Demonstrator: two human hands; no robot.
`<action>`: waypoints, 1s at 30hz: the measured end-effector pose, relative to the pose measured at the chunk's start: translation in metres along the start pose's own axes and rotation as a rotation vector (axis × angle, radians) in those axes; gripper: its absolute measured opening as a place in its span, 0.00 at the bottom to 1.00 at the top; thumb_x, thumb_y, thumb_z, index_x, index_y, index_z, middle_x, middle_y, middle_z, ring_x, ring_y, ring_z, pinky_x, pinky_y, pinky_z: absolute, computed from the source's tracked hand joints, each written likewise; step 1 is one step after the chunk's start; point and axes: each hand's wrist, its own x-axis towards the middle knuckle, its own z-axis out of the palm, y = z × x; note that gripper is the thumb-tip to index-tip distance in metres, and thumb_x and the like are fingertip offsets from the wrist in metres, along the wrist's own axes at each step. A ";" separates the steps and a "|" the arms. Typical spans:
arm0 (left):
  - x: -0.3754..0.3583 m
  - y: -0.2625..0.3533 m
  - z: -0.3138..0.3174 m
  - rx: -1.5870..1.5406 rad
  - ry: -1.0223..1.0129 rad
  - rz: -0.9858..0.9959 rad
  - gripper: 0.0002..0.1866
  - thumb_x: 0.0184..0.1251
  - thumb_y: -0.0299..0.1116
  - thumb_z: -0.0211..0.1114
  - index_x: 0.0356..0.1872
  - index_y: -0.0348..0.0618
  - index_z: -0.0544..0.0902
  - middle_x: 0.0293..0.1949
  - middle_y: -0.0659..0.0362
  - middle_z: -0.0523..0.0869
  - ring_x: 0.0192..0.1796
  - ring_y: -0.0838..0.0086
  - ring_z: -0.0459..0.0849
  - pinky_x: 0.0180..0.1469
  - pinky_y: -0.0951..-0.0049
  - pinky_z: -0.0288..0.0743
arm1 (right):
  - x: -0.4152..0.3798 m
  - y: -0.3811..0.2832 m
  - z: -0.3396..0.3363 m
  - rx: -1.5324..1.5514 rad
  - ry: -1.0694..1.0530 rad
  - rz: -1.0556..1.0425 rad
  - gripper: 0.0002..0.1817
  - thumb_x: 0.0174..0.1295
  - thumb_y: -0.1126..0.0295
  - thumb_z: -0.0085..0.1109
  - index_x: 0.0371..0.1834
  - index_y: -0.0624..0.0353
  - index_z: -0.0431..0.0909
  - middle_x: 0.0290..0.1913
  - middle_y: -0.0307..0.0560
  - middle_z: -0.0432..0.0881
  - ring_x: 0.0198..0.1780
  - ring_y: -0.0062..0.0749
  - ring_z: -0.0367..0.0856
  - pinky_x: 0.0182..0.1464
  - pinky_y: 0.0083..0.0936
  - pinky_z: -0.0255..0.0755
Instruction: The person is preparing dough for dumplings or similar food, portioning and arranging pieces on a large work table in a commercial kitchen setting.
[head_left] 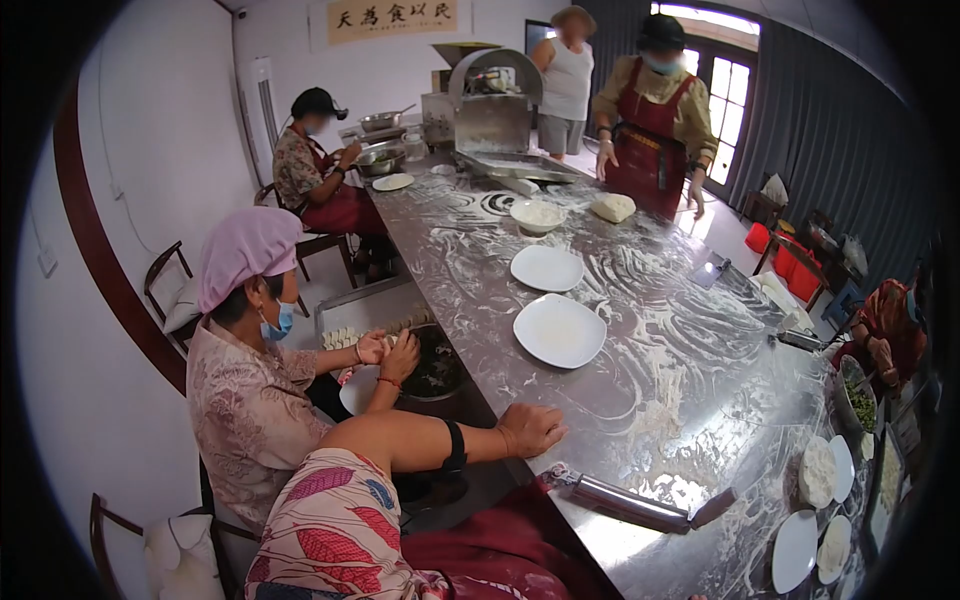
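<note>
One of your hands shows: the left hand (pixel 532 430) rests at the edge of the steel table (pixel 610 400), fingers curled closed, nothing visible in them. Your right hand is out of view, so its fingers can't be told. Near your left lies the metal roller (pixel 635 502) — apart from the square plate (pixel 560 330). Lean lightly — that floury surface could let your hand slide.

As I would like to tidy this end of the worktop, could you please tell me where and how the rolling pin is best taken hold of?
Probably by the dark handle farther from the left hand, coming from above: the rolling pin lies flat on the table, and that narrower end has free surface around it.
</note>
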 end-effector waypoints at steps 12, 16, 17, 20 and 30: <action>-0.001 0.000 0.004 -0.010 0.010 -0.010 0.14 0.65 0.44 0.62 0.26 0.45 0.77 0.25 0.53 0.82 0.30 0.55 0.83 0.32 0.57 0.75 | -0.008 0.003 0.001 0.048 -0.058 0.036 0.18 0.65 0.74 0.56 0.58 0.63 0.74 0.59 0.57 0.79 0.60 0.56 0.76 0.63 0.49 0.70; -0.001 -0.001 0.006 -0.004 0.006 -0.012 0.14 0.65 0.44 0.62 0.26 0.46 0.77 0.25 0.54 0.82 0.30 0.55 0.83 0.32 0.57 0.75 | -0.008 0.004 0.003 0.044 -0.061 0.025 0.19 0.64 0.73 0.56 0.58 0.64 0.74 0.59 0.58 0.79 0.60 0.57 0.77 0.63 0.50 0.69; -0.001 -0.001 0.006 -0.004 0.004 -0.013 0.14 0.65 0.43 0.63 0.26 0.46 0.77 0.25 0.54 0.82 0.30 0.55 0.83 0.32 0.57 0.75 | -0.008 0.004 0.002 0.046 -0.064 0.021 0.19 0.64 0.72 0.56 0.59 0.64 0.74 0.59 0.58 0.78 0.60 0.57 0.77 0.63 0.50 0.69; -0.001 -0.002 0.007 -0.011 0.009 -0.006 0.14 0.64 0.43 0.63 0.26 0.45 0.77 0.26 0.54 0.82 0.30 0.55 0.83 0.32 0.57 0.75 | -0.009 0.008 0.005 0.058 -0.068 -0.003 0.19 0.64 0.73 0.56 0.59 0.65 0.73 0.59 0.60 0.78 0.60 0.57 0.76 0.63 0.51 0.69; -0.001 -0.002 0.006 -0.015 -0.039 -0.025 0.14 0.66 0.45 0.60 0.28 0.46 0.77 0.27 0.51 0.83 0.32 0.52 0.84 0.33 0.54 0.77 | -0.033 0.029 0.018 0.109 -0.253 -0.012 0.41 0.64 0.43 0.53 0.69 0.67 0.62 0.70 0.62 0.66 0.70 0.62 0.62 0.71 0.55 0.55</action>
